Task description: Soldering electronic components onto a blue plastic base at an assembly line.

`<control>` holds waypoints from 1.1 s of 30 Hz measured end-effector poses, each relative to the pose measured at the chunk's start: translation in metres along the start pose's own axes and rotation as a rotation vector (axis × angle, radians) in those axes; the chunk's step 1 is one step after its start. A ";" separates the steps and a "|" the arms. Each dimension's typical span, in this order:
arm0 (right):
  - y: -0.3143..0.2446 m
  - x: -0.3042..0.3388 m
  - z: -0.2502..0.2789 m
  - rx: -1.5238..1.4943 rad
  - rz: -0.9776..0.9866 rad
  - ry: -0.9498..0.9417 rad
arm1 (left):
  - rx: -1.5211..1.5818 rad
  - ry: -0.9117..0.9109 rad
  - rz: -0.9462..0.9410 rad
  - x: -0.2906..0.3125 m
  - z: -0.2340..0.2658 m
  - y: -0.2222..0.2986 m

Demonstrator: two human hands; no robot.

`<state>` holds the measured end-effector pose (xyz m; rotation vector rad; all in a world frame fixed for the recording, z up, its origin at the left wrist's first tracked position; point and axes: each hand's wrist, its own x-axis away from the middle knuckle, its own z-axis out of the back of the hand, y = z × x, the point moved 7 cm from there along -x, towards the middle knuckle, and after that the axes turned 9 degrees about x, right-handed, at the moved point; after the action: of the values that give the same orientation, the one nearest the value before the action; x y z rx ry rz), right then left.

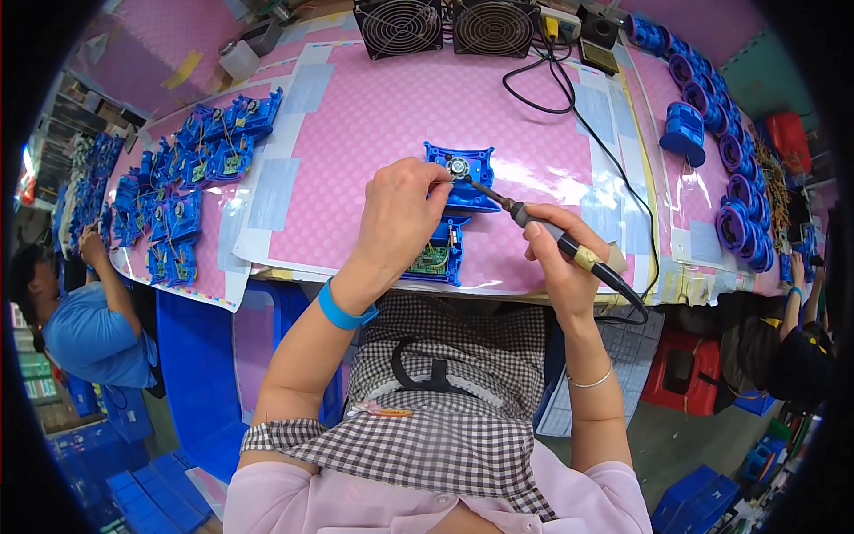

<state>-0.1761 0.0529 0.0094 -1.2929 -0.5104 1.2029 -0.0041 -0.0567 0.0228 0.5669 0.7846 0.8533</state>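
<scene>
My right hand (pixel 567 254) grips a soldering iron (pixel 556 233) by its dark handle, which has a band of yellow tape. The iron's tip reaches the edge of a round speaker (pixel 459 167) set in a blue plastic housing (pixel 480 194). From the left, my left hand (pixel 398 209) pinches a thin pale wire (pixel 447 182) beside the speaker. Its palm and wrist cover part of the housing. Just nearer to me lies a second blue shell with a green circuit board (pixel 431 259), partly hidden under my left hand.
Several blue housings with speakers and boards (pixel 182 218) stand at the left. Blue round parts (pixel 731 227) line the right side. Two black fans (pixel 495 28) stand at the back; the iron's black cable (pixel 614 160) runs down the right. Co-workers (pixel 98 311) sit at both sides.
</scene>
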 end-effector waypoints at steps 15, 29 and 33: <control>-0.009 -0.001 0.002 -0.025 -0.024 0.032 | -0.040 0.001 -0.026 0.001 0.001 0.001; -0.011 0.008 0.025 -0.014 0.074 0.021 | 0.013 -0.029 0.016 -0.001 -0.005 0.000; -0.016 0.007 -0.009 0.210 0.262 -0.166 | -0.010 0.066 -0.090 0.002 0.020 0.002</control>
<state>-0.1597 0.0578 0.0190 -1.1082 -0.3281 1.5484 0.0112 -0.0566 0.0356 0.4931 0.8590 0.7954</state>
